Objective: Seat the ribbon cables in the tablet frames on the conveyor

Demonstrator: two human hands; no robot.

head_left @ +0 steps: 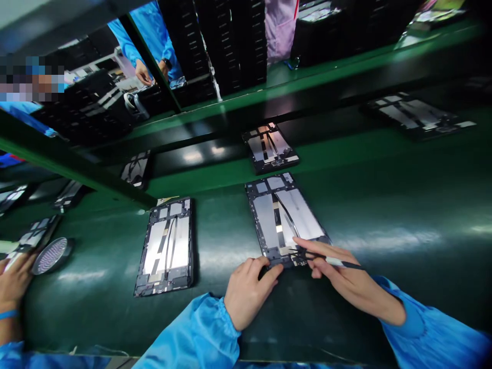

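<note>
An opened tablet chassis (286,218) with silver battery panels and a dark cable lies on the green belt in front of me. My left hand (248,292) is curled at its near left corner, fingertips pressed against the frame edge. My right hand (342,279) pinches a thin black-and-white tool (338,262), its tip resting on the near edge of the chassis. Both sleeves are blue.
A second open chassis (166,246) lies to the left, another (269,147) farther back, one more (417,115) at far right. A co-worker's hand (15,279) rests at the left edge beside a round perforated device (50,254). Black tray stacks (215,46) stand behind.
</note>
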